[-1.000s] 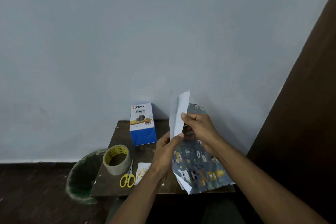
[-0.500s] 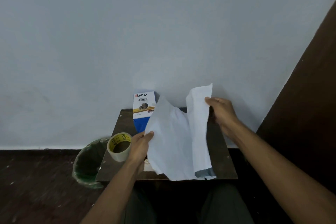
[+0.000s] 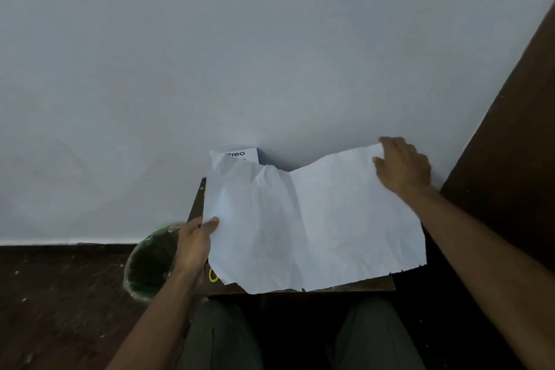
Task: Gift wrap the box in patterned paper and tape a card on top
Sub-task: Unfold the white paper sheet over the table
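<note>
I hold a big sheet of wrapping paper (image 3: 315,219) spread wide over the small dark wooden table (image 3: 196,198), with its plain white back side facing up at me. My left hand (image 3: 193,245) pinches the left edge of the sheet, with my thumb on top of the paper and my other fingers curled under it. My right hand (image 3: 404,167) grips the far right corner of the sheet, with my fingers curled over the top edge. The paper is creased down the middle and crumpled near the far left corner of the tabletop. It covers nearly all of the tabletop, and its near edge, which looks a bit torn, lies close to the near edge of the table. The white and blue cardboard box (image 3: 244,155) stands at the far left corner of the tabletop, by the pale wall (image 3: 210,54). Only its top peeks out over the paper, and I can read "treo" on it. A little bit of yellow (image 3: 213,275) shows just under the paper near my left wrist, at the near left corner, but I cannot tell what it is. A round green bin (image 3: 147,264) sits on the dark floor (image 3: 60,294), just left of the table. My 2 knees in dark trousers (image 3: 225,336) are below the near edge of the table. A brown wooden panel (image 3: 510,159) stands on the right.
</note>
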